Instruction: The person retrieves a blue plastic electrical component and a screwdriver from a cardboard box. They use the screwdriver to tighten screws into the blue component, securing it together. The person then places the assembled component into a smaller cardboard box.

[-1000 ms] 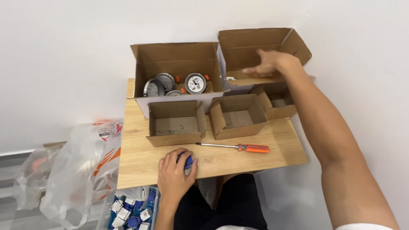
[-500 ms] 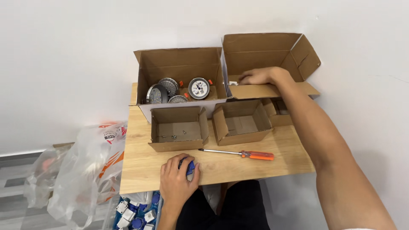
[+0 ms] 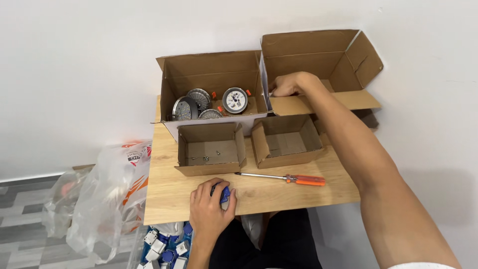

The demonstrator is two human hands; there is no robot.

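Far left, off the tabletop [image 3: 169,199], a clear plastic bag [image 3: 99,199] with orange print stands on the floor. Below the tabletop's front edge, small white and blue parts [image 3: 164,246] lie in a pile.

The left hand [image 3: 211,209] rests at the tabletop's front edge, fingers curled and closed over a small blue object [image 3: 225,193]; only part of the object shows.

Behind the left hand sits a small open carton [image 3: 211,149] with a few screws [image 3: 205,158] on its floor. Behind that stands a larger open carton [image 3: 211,82] holding round metal gauges [image 3: 234,99] with orange fittings.

An orange-handled screwdriver [image 3: 289,178] lies flat between the left hand and a second small open carton [image 3: 286,141], shaft pointing left.

The right hand [image 3: 289,83] is extended to the large rear-right carton [image 3: 318,65]. Its fingers rest on that carton's front flap, near the wall it shares with the gauge carton. Whether the fingers grip anything cannot be determined. The right forearm crosses above the second small carton's right side.
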